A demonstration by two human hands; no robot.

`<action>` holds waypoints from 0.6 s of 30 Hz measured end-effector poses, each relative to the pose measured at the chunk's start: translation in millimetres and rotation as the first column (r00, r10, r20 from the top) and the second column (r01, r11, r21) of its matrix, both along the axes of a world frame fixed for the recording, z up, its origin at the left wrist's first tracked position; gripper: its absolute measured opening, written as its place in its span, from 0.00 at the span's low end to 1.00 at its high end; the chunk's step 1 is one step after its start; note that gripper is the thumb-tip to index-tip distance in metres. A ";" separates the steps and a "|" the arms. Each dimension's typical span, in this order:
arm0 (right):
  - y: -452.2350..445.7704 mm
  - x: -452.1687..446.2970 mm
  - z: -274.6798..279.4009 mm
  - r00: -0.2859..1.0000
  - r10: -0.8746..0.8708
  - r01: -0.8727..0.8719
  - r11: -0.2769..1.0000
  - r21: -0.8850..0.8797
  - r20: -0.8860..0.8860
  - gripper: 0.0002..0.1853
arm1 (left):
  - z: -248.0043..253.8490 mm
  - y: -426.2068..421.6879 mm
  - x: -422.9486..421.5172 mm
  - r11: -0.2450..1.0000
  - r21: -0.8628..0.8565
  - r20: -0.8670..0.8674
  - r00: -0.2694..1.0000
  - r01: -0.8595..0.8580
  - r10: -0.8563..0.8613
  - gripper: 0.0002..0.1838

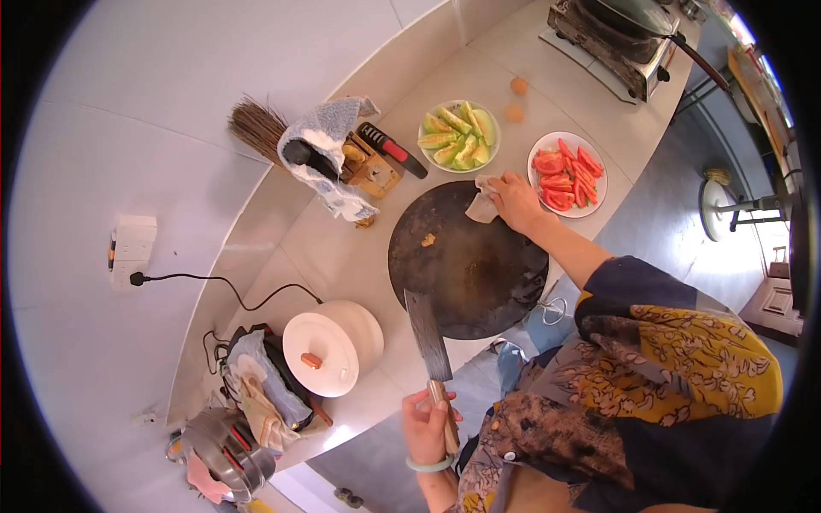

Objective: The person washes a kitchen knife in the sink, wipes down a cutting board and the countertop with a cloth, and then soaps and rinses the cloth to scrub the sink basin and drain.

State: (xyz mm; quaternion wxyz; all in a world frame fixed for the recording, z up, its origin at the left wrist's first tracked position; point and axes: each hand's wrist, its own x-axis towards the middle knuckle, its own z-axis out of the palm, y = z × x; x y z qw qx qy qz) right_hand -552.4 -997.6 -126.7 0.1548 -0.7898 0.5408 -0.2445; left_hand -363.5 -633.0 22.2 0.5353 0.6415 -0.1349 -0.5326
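Tiled counter (500,51) beneath dark board (479,256), tomato plate (578,213), white pot (338,340).

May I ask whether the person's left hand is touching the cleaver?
Touching: the head view shows the left hand gripping the cleaver's handle.

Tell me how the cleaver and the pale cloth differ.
The cleaver has a long, dark blade and a wooden handle; the cloth is pale and crumpled. The left hand grips the cleaver by its handle, while the right hand holds the cloth at the edge of the round board. Both are in the person's hands.
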 end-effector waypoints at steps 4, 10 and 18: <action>40.9 21.9 10.0 0.993 0.098 -0.100 0.995 -0.029 -0.058 0.19 | -4.4 6.0 5.8 1.000 0.011 0.009 1.000 -0.008 0.008 0.19; 107.9 60.9 -5.1 0.951 0.285 -0.289 0.957 -0.010 -0.118 0.24 | -13.9 18.4 26.8 0.997 -0.062 0.064 0.997 0.037 -0.033 0.18; 178.2 52.7 -2.4 0.847 0.529 -0.528 0.828 0.188 0.046 0.18 | -24.6 13.2 41.0 0.983 -0.181 -0.077 0.996 0.027 -0.042 0.18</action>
